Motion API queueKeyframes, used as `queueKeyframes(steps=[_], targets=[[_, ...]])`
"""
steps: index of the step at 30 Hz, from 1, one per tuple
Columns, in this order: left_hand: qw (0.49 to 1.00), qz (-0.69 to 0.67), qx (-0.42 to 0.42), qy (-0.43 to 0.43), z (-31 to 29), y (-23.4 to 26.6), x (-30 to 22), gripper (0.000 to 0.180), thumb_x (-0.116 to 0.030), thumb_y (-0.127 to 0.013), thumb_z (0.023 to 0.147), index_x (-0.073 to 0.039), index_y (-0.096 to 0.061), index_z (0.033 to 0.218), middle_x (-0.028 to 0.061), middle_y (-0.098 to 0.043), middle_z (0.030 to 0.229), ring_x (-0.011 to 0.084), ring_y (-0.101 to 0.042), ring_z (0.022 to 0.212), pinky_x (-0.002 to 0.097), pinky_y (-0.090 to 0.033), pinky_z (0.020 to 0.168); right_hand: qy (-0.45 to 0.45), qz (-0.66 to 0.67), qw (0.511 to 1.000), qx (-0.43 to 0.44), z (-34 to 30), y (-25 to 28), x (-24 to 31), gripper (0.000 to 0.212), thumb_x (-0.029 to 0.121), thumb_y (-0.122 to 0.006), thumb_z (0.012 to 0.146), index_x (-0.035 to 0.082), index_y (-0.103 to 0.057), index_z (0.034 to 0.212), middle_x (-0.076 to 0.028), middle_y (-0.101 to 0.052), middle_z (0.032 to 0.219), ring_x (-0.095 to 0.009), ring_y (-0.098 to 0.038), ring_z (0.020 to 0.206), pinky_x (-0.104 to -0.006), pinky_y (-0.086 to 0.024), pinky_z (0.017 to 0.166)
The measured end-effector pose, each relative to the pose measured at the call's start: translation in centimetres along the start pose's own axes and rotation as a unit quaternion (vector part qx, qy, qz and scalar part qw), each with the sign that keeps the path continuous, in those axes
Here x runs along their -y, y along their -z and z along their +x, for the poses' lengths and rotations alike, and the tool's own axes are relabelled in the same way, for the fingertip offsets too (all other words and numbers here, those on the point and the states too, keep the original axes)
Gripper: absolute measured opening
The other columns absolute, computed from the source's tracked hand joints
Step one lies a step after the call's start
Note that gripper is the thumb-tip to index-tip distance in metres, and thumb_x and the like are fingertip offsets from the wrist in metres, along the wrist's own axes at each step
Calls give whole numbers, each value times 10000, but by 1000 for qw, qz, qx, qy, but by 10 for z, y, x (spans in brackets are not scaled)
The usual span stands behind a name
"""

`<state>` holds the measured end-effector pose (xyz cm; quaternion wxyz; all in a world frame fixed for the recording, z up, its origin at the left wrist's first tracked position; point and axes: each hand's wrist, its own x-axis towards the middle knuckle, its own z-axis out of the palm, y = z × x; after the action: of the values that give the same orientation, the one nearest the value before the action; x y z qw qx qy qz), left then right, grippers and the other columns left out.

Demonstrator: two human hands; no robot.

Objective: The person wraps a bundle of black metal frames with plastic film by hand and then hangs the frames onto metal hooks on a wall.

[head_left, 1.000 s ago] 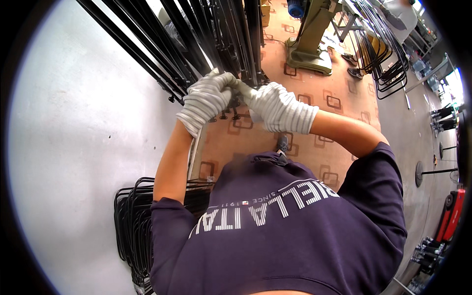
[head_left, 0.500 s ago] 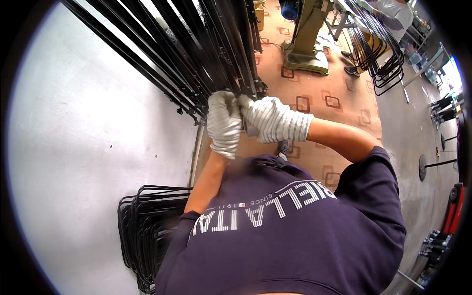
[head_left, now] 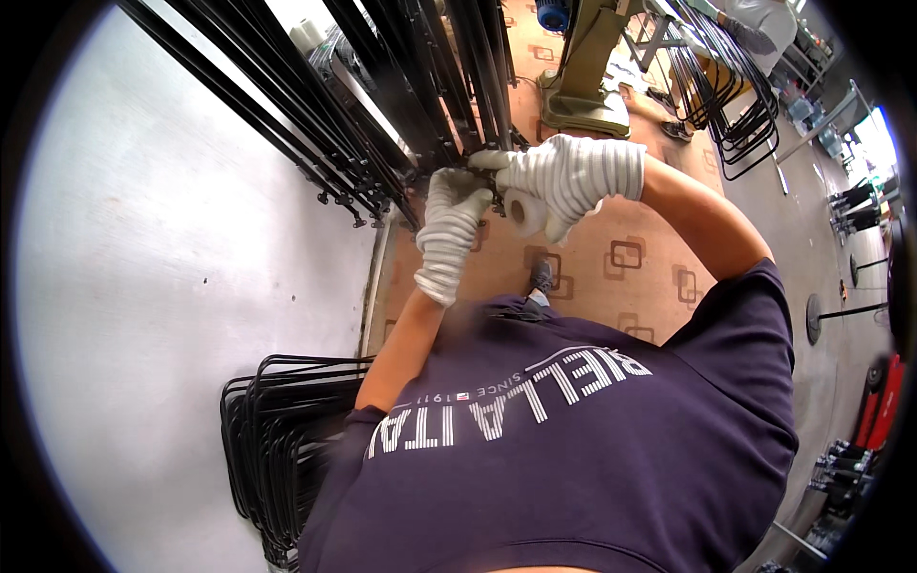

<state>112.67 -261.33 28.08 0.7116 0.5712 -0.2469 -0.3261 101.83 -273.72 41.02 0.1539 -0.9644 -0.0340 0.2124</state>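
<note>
Long black metal tubes [head_left: 420,86] with small fittings at their lower ends stand bunched in front of me. My left hand [head_left: 451,229], in a white striped knit glove, is closed around the lower end of the nearest tubes. A whitish roll of tape or film [head_left: 522,212] with a hollow core sits under my right hand [head_left: 581,181], gloved the same way. That hand grips the roll in its lower fingers while its index finger reaches out to the tubes beside my left hand. Any strip between roll and tubes is too small to make out.
A pale wall [head_left: 191,277] rises on my left. Bent black tube frames [head_left: 287,439] are stacked low beside me. Ahead is a green machine base [head_left: 583,105] on patterned brown flooring [head_left: 592,296]. Another person [head_left: 759,33] stands at the far right by hanging black frames [head_left: 735,105].
My right hand has moved rightward and up, turning so the roll now shows beneath it. My left hand has shifted slightly right. The view has also shifted a little.
</note>
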Motion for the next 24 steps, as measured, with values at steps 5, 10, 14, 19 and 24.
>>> queueKeyframes(steps=[5,10,14,19,24], targets=[[993,-70,-26,96,-9,-7,-19,97,-64,-622,793,-62,-585,883,15,-604,740,85,-549,586,188,-445,540,-15,-4,1000,15,-18,11,4,1001,186,-753,487,-12,-257,1333,-175,-560,1100,-227,-592,934,-282,-476,763],[982,-132,-10,132,-7,-18,-21,187,-151,-602,826,-76,-552,990,33,-607,764,101,-576,531,185,-415,415,8,22,998,-63,-21,-2,3,948,149,-710,511,3,-250,1327,-141,-622,797,-256,-628,707,-317,-494,592],[995,-51,6,90,-13,-21,-29,149,-183,-639,815,-102,-603,935,-36,-555,678,33,-452,458,177,-356,416,-23,8,993,-114,-20,-12,9,774,145,-616,620,29,-280,1307,-135,-589,665,-291,-605,598,-336,-472,514],[996,-30,-83,15,-13,-38,-30,114,-155,-630,807,-89,-578,884,-45,-541,679,14,-400,469,173,-323,420,-11,-62,980,-187,-7,-24,-2,722,127,-595,652,42,-313,1312,-144,-597,714,-298,-613,677,-363,-482,582],[991,-40,-127,-5,-10,-25,-17,125,-111,-626,798,-47,-576,893,-23,-563,717,39,-457,581,183,-392,530,-26,-99,983,-155,1,-22,3,653,133,-589,656,35,-386,1269,-137,-599,700,-286,-615,655,-350,-484,569]])
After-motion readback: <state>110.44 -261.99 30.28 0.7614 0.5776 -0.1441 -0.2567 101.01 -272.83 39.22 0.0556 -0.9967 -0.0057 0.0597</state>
